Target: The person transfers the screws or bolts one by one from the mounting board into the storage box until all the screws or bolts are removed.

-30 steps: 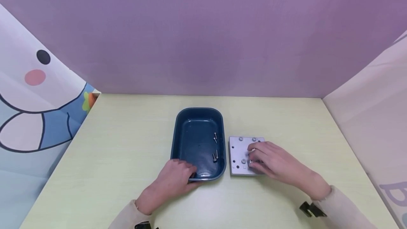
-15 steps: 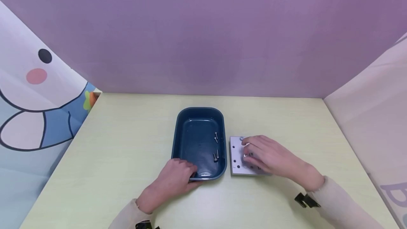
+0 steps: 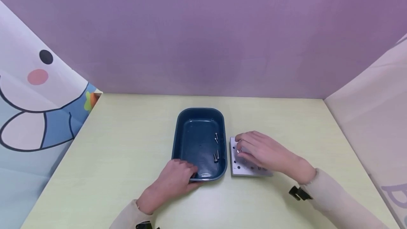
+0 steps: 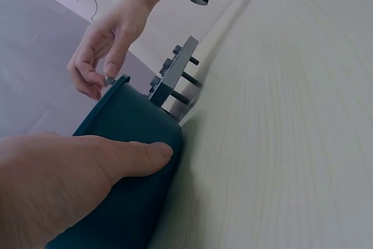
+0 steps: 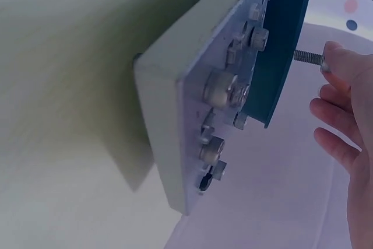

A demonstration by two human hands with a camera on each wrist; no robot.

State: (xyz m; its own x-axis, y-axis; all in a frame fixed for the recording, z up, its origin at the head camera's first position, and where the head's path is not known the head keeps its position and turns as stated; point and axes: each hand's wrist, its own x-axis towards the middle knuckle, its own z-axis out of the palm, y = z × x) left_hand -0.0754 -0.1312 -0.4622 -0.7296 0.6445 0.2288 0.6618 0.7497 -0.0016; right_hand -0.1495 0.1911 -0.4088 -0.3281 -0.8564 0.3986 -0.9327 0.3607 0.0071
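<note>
My left hand (image 3: 173, 177) grips the near left corner of a dark blue tray (image 3: 198, 130); its thumb (image 4: 140, 158) presses the outer wall and its fingers go over the rim. Several small bolts (image 3: 216, 157) lie along the tray's right side. Above a grey metal plate (image 3: 245, 171) is my right hand (image 3: 267, 153), pinching a bolt (image 5: 308, 57) by its head between thumb and fingers. That bolt's threaded shank is bare and clear of the plate. Other socket-head bolts (image 5: 220, 88) stand in the plate's holes, with shanks (image 4: 179, 96) showing beneath it.
The plate stands just right of the tray on a pale wooden table (image 3: 133, 133), a narrow gap between them. A purple backdrop (image 3: 203, 38) rises behind the table, with printed cloth (image 3: 19, 123) at the left side.
The right hand has moved left and slightly away across the plate toward the tray, carrying the bolt. The left hand and tray have stayed in place.
</note>
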